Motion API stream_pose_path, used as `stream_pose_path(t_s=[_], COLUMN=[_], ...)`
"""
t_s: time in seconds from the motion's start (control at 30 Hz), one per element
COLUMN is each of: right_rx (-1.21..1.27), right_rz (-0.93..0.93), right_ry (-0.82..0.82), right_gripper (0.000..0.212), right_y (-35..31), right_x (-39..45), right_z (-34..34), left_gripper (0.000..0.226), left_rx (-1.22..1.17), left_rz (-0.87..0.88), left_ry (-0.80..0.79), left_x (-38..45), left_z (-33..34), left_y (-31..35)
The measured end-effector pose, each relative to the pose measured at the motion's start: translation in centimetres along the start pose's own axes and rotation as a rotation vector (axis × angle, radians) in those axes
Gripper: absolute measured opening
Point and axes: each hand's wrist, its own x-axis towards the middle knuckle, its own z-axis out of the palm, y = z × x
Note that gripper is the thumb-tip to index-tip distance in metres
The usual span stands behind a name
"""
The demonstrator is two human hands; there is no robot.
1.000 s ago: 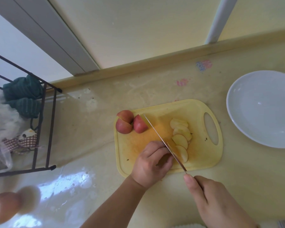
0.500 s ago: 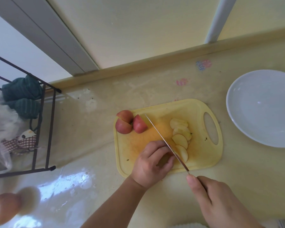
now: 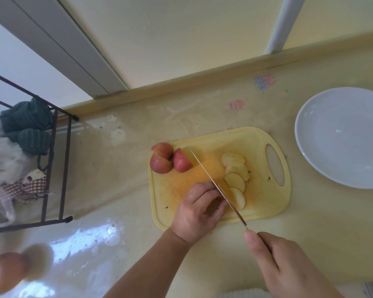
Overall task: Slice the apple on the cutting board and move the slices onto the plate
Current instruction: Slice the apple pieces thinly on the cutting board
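Knife (image 3: 215, 184) slightly nearer, apple piece probably under left hand (image 3: 199, 211) fingers (image 3: 205, 193).

You are working in a home kitchen. The evidence: a yellow cutting board (image 3: 261, 203) with cut apple pieces (image 3: 170, 161) on a cream surface (image 3: 310, 233), a white plate (image 3: 342, 136) near it, and a dark wire rack (image 3: 58, 168) holding green cloths (image 3: 28, 121).

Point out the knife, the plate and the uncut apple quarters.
knife (image 3: 211, 179): head view, mid-blade.
plate (image 3: 306, 160): head view, left rim.
uncut apple quarters (image 3: 182, 161): head view, red skin of the rightmost quarter.
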Motion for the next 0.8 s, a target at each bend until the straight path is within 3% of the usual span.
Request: stream_pose_path(t_s=[0.07, 0.33, 0.8], right_rx=[-0.008, -0.011, -0.004], right_rz=[-0.011, 0.001, -0.002], right_ry=[0.011, -0.016, -0.008], right_gripper=[0.073, 0.059, 0.058], right_y=[0.17, 0.14, 0.14], right_x=[0.04, 0.17, -0.12], right_z=[0.14, -0.04, 0.18], left_gripper=[0.018, 0.018, 0.019], left_rx=[-0.005, 0.000, 0.006], left_rz=[0.000, 0.002, 0.003], left_ry=[0.002, 0.008, 0.011], left_x=[-0.04, 0.00, -0.14], left_z=[0.00, -0.04, 0.11], left_y=[0.05, 0.12, -0.08])
